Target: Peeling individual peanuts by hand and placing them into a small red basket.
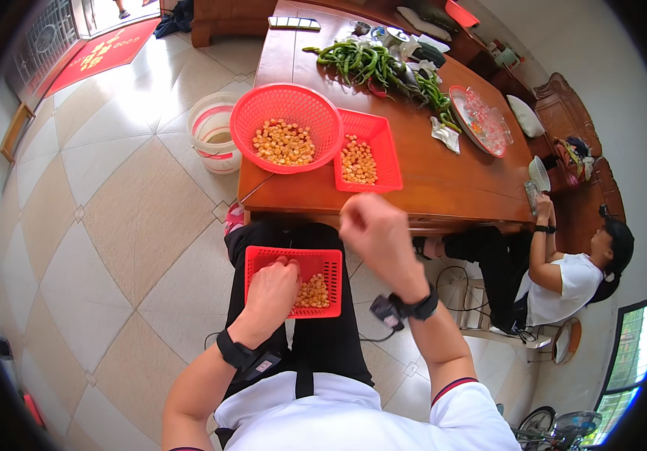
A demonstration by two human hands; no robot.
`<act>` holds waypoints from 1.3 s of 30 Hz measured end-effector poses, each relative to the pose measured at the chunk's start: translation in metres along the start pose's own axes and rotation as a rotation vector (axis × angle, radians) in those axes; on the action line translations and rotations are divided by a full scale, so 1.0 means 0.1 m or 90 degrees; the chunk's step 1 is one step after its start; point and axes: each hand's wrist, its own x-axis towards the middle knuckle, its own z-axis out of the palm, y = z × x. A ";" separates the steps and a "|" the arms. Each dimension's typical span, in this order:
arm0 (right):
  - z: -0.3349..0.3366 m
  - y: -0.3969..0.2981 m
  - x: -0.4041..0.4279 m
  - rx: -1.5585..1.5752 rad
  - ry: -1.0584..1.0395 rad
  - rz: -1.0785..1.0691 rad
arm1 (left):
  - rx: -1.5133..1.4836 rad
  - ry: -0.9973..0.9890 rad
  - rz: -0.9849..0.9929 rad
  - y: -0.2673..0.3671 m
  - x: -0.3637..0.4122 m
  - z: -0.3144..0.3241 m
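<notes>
A small red plastic basket [293,253] rests on my lap with pale yellow seeds or kernels [313,293] in its right part. My left hand [276,284] reaches into it, fingers bent down; whether they grip anything is hidden. Raised to the right of that basket, my right hand [377,225] has curled fingers near the table edge, and its contents cannot be seen. On the table, a round red colander [329,129] holds orange-yellow kernels [284,142]. Touching its right side is a rectangular red basket [386,152] with more kernels [359,160].
Green peppers [357,61] lie on the wooden table [442,180], near a tray of clear plastic pieces [478,121]. A white bucket [216,135] stands left of the table. Another person [568,282] sits at the right, hands at the table's edge.
</notes>
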 end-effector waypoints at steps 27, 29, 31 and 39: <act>0.15 0.10 -0.27 0.051 0.008 -0.063 | -0.008 -0.019 0.058 -0.05 0.02 0.03; -0.02 0.14 -0.01 0.057 0.094 -0.025 | -0.006 -0.018 0.060 -0.05 0.00 0.03; -0.19 0.23 0.23 -0.012 0.171 -0.075 | -0.044 0.008 0.079 -0.04 -0.01 0.02; -0.13 0.21 0.03 -0.086 0.121 -0.069 | -0.084 -0.007 0.088 0.07 0.01 -0.09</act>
